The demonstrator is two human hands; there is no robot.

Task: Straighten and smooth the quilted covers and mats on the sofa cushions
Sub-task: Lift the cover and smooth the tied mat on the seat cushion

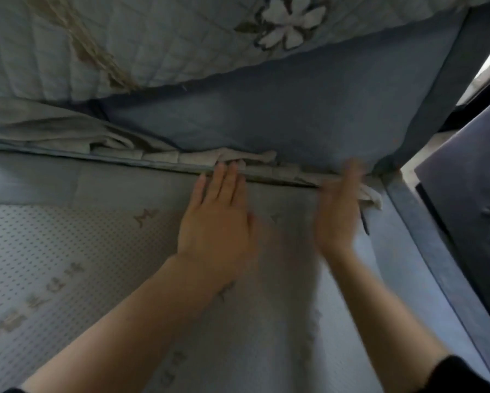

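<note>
**Rear edge of the mat lies across the fingertips, nearer the left hand**

The seat mat [110,251] is spread over the seat. Its rear edge is seen running left to right along the crease below the back cushion [280,114], dropping slightly towards the right. The left hand [218,219] is laid flat on the mat, palm down, with the fingers straight and close together and the fingertips [221,168] set right at that edge. The edge thus lies straight ahead of this hand, with its long axis at right angles to the fingers. A strip of bunched cloth [158,156] is wedged in the crease just beyond the edge and is met by those fingertips. The right hand [337,214] is held on edge near the right end of the crease, beside a loose corner of cloth [375,198]. This hand is blurred and its fingers appear straight, but it cannot be told whether the corner is pinched. A quilted cover [110,43] with a flower pattern is draped over the top of the back cushion, well apart from both hands. The coming move is judged to call for a sweep along the edge rather than a push forward, the middle being nearer the left hand and the corner nearer the right
</note>
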